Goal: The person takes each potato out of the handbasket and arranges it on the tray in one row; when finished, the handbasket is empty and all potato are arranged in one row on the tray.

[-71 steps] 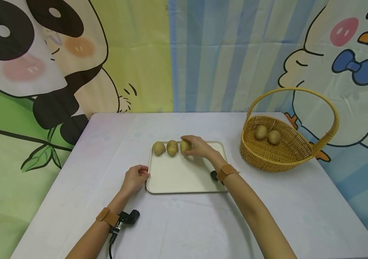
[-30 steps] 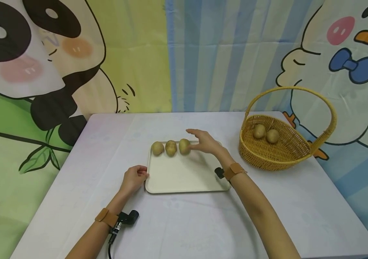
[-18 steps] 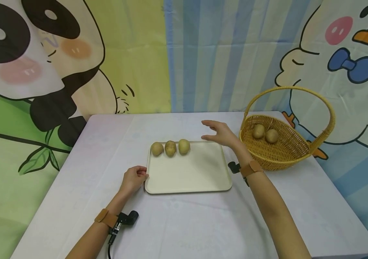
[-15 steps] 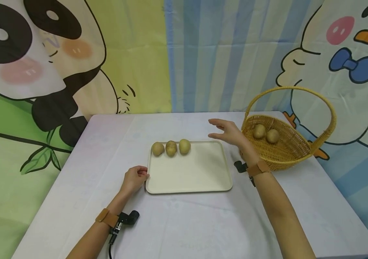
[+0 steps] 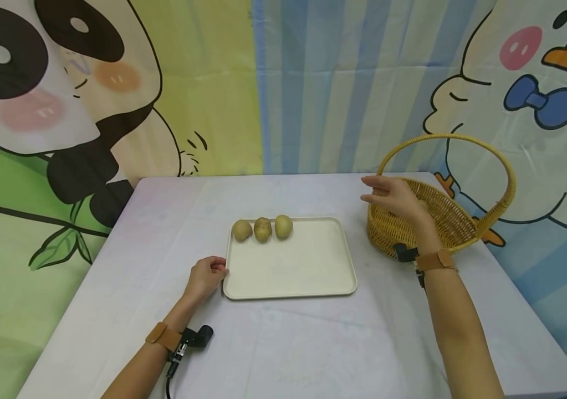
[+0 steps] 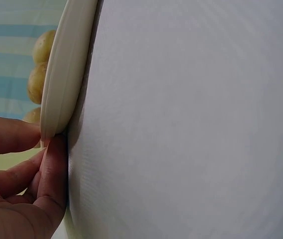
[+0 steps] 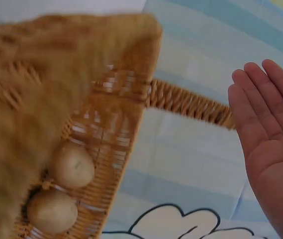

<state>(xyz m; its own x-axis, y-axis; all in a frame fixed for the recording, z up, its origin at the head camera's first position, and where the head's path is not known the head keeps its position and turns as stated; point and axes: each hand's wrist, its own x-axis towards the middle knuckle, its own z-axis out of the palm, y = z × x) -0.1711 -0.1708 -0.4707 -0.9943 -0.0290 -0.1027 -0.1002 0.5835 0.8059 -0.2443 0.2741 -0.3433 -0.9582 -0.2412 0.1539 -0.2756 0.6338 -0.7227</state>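
My left hand (image 5: 205,280) pinches the left edge of a cream tray (image 5: 308,263); the left wrist view shows finger and thumb on either side of the tray's rim (image 6: 64,84). Along the tray's far edge sit three potatoes in a row: left (image 5: 241,230), middle (image 5: 262,229) and right (image 5: 284,226). My right hand (image 5: 395,199) is over the near left side of a wicker basket (image 5: 382,231), fingers extended and holding nothing. Two potatoes, one (image 7: 71,165) beside the other (image 7: 52,211), lie in the basket in the right wrist view; my hand mostly hides them in the head view.
The basket's tall arched handle (image 5: 463,138) rises at the back right of the white-covered table (image 5: 283,343). Behind the table hangs a cartoon-printed curtain (image 5: 308,83). A cable (image 5: 169,382) runs from the left wrist camera (image 5: 198,336).
My right hand has let go of the right potato on the tray and moved rightward to the basket. The left hand has stayed at the tray's edge.
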